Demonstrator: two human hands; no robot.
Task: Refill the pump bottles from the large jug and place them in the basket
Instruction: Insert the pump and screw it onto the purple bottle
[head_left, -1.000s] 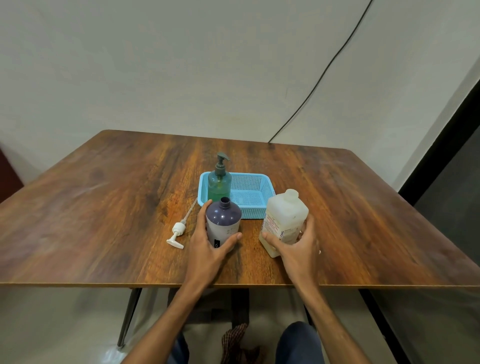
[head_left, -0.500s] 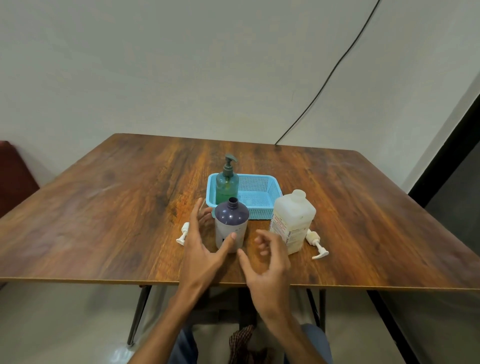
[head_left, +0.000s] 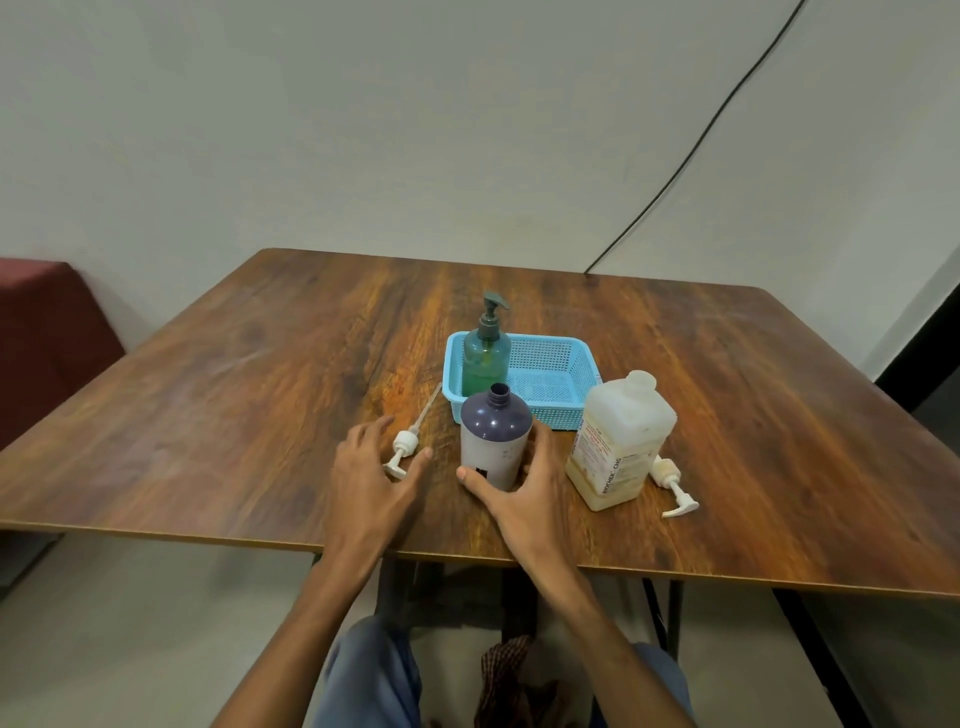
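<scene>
All four edges of the bench (head_left: 249, 395) are in view. The widest stretches of open wood run along its left side and out to the far right corner. The things are gathered in the middle, toward the near edge.

The right hand (head_left: 524, 499) is wrapped round the purple-topped bottle (head_left: 496, 441), thumb on its front and fingers round its right side. The bottle stands upright, neck uncapped, a short way in from the near edge.

The left hand (head_left: 371, 483) is apart from the bottle, fingers spread and holding nothing. Its tips are at a loose pump (head_left: 406, 448) that lies flat with its tube pointing to the far edge. I cannot tell whether they touch it.

Just behind the bottle is the blue basket (head_left: 550, 364), with the green pump bottle (head_left: 485, 358) upright in its left end. The large jug (head_left: 621, 441) stands just right of the right hand, near the basket's near right corner. A second pump (head_left: 674, 486) lies against the jug's right side.

A black cable (head_left: 691, 150) runs down the wall to the far edge. A red seat (head_left: 47, 332) sits beyond the left edge.
</scene>
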